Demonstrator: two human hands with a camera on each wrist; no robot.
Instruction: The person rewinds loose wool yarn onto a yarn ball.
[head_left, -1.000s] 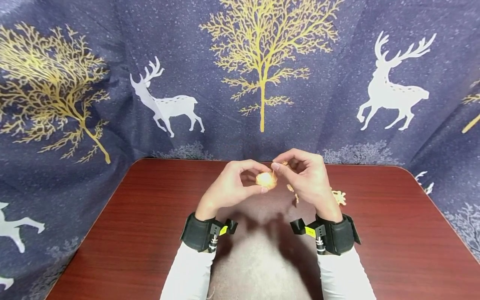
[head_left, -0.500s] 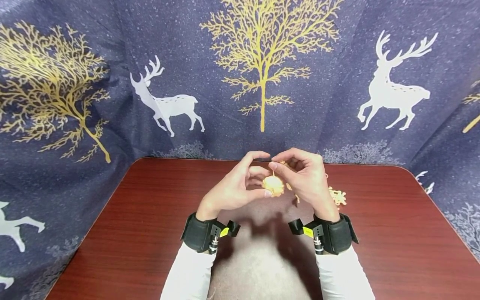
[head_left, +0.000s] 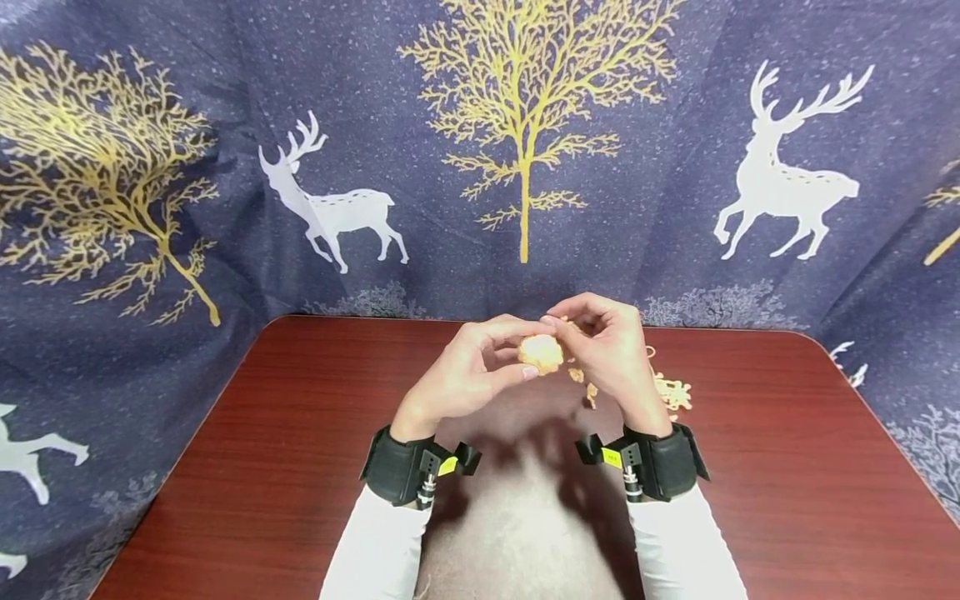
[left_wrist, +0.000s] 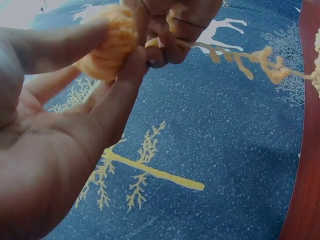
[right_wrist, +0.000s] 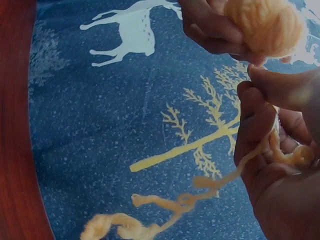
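A small ball of pale orange yarn (head_left: pixel 542 354) sits between the thumb and fingers of my left hand (head_left: pixel 465 375), above the table. Close against its right side, my right hand (head_left: pixel 611 350) pinches a yarn strand between thumb and forefinger. The left forefinger reaches over the ball to the right fingertips. In the right wrist view, the strand (right_wrist: pixel 185 200) runs through the right palm and hangs down in kinks and small loops. The left wrist view shows the wound ball (left_wrist: pixel 112 47) at close range, with part of it behind the left fingers.
A loose heap of the same yarn (head_left: pixel 672 392) lies on the reddish-brown table (head_left: pixel 780 450), right of the right wrist. Behind the table's far edge hangs a dark blue cloth (head_left: pixel 465 250) printed with deer and golden trees. A greyish patch (head_left: pixel 517 517) covers the front middle.
The left forefinger lifted off the ball half a second ago and is now back down by the right fingertips. The ball dipped, then rose and turned slightly. The right hand shifted slightly left.
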